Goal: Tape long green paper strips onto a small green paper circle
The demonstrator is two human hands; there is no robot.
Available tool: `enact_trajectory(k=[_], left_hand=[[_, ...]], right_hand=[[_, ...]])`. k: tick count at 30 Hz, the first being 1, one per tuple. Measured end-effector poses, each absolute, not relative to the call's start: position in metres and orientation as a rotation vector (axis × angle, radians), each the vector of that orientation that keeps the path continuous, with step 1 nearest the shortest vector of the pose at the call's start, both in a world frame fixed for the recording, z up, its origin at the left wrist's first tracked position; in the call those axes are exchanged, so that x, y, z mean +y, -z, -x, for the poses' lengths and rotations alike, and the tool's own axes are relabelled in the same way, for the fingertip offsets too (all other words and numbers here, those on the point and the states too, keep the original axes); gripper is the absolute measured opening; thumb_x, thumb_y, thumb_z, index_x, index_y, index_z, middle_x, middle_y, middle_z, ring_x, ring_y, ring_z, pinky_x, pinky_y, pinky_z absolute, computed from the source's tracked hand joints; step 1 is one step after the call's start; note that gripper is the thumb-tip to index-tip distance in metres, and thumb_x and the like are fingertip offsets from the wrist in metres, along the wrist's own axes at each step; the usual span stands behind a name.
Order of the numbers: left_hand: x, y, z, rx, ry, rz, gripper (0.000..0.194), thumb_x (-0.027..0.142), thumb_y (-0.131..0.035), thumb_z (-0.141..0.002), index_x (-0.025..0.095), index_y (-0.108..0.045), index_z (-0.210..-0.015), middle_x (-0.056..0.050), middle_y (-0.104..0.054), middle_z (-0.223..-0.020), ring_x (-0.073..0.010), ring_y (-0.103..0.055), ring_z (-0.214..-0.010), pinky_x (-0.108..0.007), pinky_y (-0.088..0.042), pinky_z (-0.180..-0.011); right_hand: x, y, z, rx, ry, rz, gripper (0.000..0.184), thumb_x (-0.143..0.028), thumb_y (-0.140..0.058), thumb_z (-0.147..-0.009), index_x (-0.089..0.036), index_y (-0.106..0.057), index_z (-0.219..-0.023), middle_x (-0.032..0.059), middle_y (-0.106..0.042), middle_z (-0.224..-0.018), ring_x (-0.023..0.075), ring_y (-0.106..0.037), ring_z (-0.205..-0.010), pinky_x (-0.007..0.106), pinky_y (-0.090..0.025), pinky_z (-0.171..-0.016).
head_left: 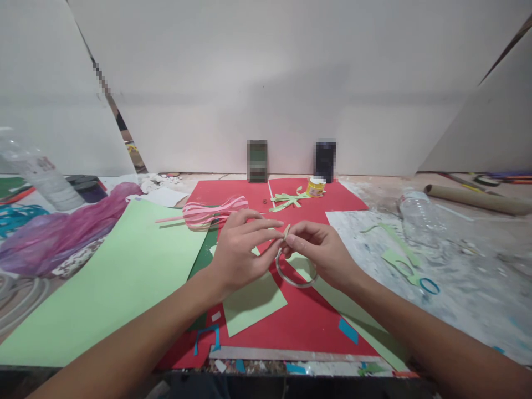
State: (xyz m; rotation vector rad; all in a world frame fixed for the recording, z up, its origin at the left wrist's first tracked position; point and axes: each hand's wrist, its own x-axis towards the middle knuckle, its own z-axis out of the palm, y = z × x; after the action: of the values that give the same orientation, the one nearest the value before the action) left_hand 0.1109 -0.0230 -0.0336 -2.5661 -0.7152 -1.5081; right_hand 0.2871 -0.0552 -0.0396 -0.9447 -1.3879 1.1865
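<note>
Held 1 pale ring over the red sheet, hanging just below the meeting fingertips of both hands, with the tip of 1 short, pale strip standing up between those fingertips. Closed the right hand in a pinch of thumb and finger, apparently on the top of the ring together with the strip. Met this pinch with the fingertips of the left hand; could not tell a true left grip from a mere touch.

Called, by judgement, for a light, steady right pinch close to the base of the strip, firm enough against slipping yet gentle enough against creasing. Would likely have gained from small fingertip movements on the left and from quiet wrists.

Slanted both forearms inward from the lower corners of the view. Turned the back of the left hand upward, with long, slightly spread fingers pointing right. Curled the right fingers inward, with the thumb pointing left toward the strip.

Included nearby 1 light green piece below the left hand, 1 bundle of pink strips just beyond, and, well apart to the right, 1 blue hoop.
</note>
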Motion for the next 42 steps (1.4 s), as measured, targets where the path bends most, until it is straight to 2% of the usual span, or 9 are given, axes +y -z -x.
enact_trajectory(k=[27,42], left_hand=[[-0.0248,0.0297,-0.1110,-0.682,1.538,2.588,0.011,0.015,-0.062,-0.077,0.021,-0.071,-0.080,0.000,-0.075,-0.080,-0.0179,-0.060,-0.074,-0.036,-0.051,-0.075],[-0.0268,0.0282,-0.1119,-0.700,1.578,2.632,0.012,0.012,-0.062,-0.076,0.021,-0.070,-0.080,0.001,-0.074,-0.078,-0.0164,-0.060,-0.071,-0.035,-0.050,-0.074]], right_hand=[[-0.0566,0.0312,-0.2867,-1.464,-1.085,1.073,0.024,-0.041,-0.071,-0.074,-0.017,-0.068,-0.071,0.0029,-0.066,-0.066,0.0147,-0.061,-0.064,0.028,-0.051,-0.063],[-0.0561,0.0337,-0.2856,-1.416,-1.140,1.033,0.021,-0.038,-0.071,-0.076,-0.018,-0.068,-0.072,0.0028,-0.066,-0.068,0.0145,-0.061,-0.066,0.029,-0.050,-0.066]])
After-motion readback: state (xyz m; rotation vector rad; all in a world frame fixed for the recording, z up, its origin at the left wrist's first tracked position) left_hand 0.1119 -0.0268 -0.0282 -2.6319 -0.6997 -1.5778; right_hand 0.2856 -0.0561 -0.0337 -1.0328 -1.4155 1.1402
